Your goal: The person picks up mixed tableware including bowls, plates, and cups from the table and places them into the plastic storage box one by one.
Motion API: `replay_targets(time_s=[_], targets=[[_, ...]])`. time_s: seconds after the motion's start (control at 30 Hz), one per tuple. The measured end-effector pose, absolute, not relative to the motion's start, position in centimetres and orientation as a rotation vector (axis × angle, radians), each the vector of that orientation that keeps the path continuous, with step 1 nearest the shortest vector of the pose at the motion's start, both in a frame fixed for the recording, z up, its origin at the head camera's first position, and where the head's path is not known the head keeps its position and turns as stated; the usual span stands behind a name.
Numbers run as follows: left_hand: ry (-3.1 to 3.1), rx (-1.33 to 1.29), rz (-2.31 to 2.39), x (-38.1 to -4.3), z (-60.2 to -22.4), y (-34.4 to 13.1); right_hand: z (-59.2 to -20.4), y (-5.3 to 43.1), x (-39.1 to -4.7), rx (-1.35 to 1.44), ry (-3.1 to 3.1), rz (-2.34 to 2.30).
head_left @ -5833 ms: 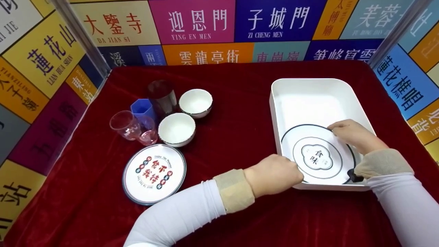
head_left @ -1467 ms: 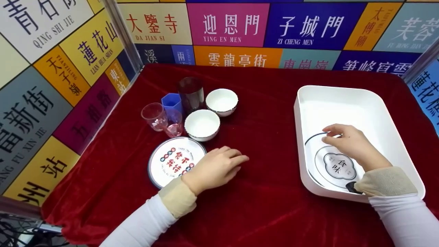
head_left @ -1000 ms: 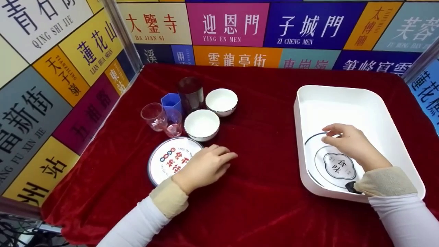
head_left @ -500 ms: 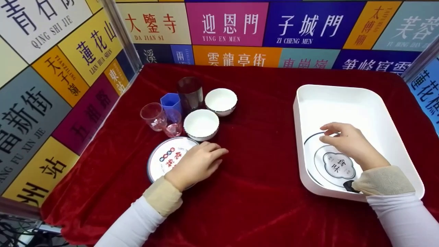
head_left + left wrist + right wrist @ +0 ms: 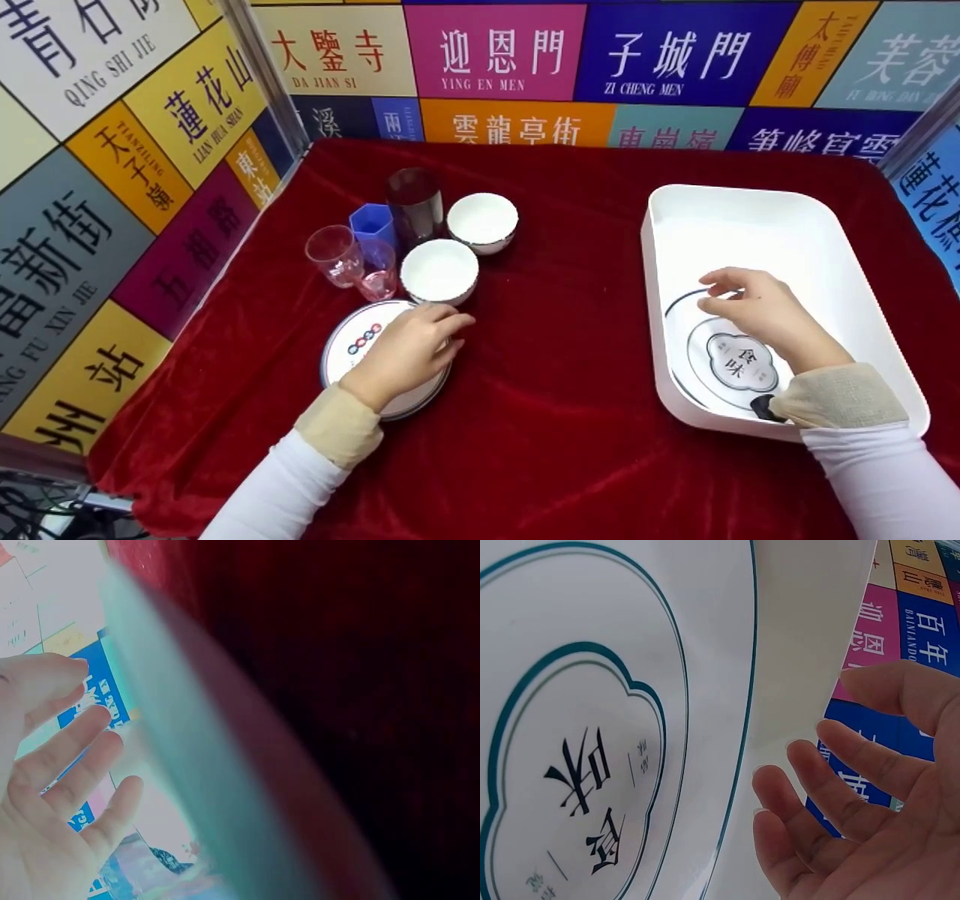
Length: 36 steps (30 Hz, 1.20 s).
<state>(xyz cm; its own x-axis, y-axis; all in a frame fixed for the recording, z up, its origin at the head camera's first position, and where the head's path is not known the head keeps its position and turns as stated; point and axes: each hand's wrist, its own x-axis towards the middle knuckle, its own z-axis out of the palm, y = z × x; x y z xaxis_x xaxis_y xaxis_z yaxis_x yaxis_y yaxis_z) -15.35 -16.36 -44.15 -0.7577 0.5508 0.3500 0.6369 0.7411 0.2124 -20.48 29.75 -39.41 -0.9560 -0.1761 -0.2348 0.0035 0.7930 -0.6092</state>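
Note:
My left hand [image 5: 405, 352] hovers over the right part of a round white plate [image 5: 341, 367] with a dark rim and red lettering, hiding much of its print. In the left wrist view the fingers of that hand [image 5: 64, 780] are loosely bent, beside the blurred plate edge [image 5: 187, 735]. On the right, a white plate [image 5: 697, 360] with a flower-shaped emblem lies in the near part of a white rectangular bin [image 5: 750, 225]. Above that plate is my right hand [image 5: 772, 315]; in the right wrist view its relaxed fingers hold nothing.
Two white bowls [image 5: 439, 271] stand behind the left plate. Left of them are a tall dark cup [image 5: 417, 206], a blue hexagonal cup [image 5: 372, 222] and two clear pinkish glasses [image 5: 330, 251], close together. Red velvet cloth [image 5: 555, 360] covers the table.
Earlier both hands held the emblem plate at the bin; it now lies inside, released. My left hand has moved left over the other plate, while my right hand has stayed above the bin lately.

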Motion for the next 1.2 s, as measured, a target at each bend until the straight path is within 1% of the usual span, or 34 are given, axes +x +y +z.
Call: replay_targets(time_s=[0.57, 1.2], targets=[[-2.804, -0.716, -0.575, -15.8, -43.8, -19.1, -39.5, 29.8, -20.4, -0.133, 2.722, -0.897], [-2.923, -0.401, -0.619, -16.2, -43.8, -22.6, -39.5, 29.7, -20.3, -0.139, 2.715, -0.914]])
